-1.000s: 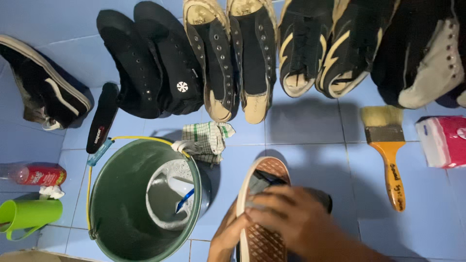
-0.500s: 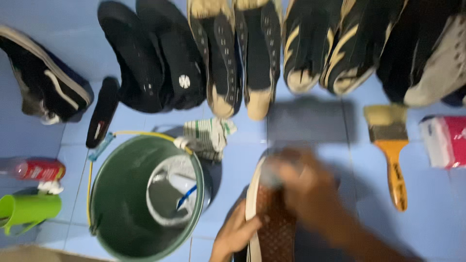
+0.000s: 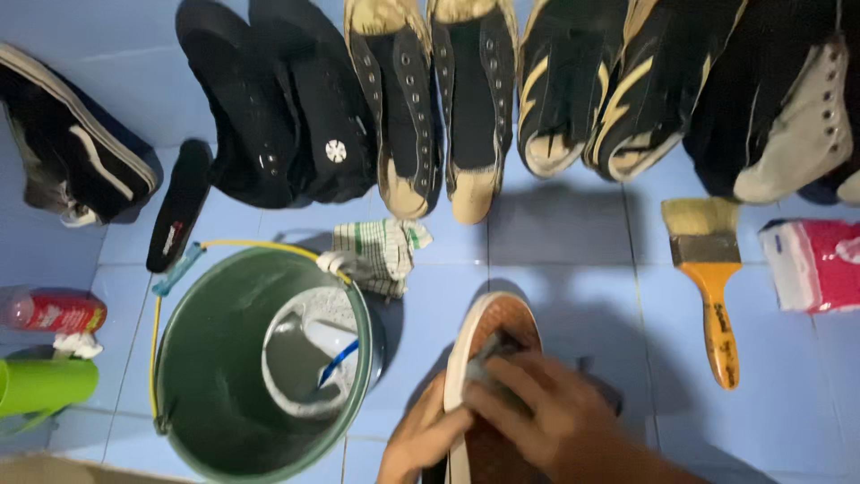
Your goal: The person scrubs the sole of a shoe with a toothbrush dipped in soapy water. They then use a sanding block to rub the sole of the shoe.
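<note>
A shoe (image 3: 502, 327) lies sole up at the bottom centre, showing a brown waffle sole with a white rim. My left hand (image 3: 419, 441) grips its left edge from below. My right hand (image 3: 537, 408) presses a small grey cloth or sponge (image 3: 488, 357) against the sole, fingers closed over it. A green bucket (image 3: 193, 358) with a yellow handle stands just left of the shoe; inside it are a white tub and a blue-handled tool.
Several dark shoes (image 3: 412, 99) line the far side of the blue tiled floor. A loose black insole (image 3: 179, 206), a checked rag (image 3: 381, 251), a yellow-handled paintbrush (image 3: 712, 287), a pink tissue pack (image 3: 815, 264), a red bottle (image 3: 54, 312) and a green cup (image 3: 45, 385) lie around.
My right hand slid up along the sole towards the toe and came back down, rubbing it. The left hand kept its hold on the shoe's edge.
</note>
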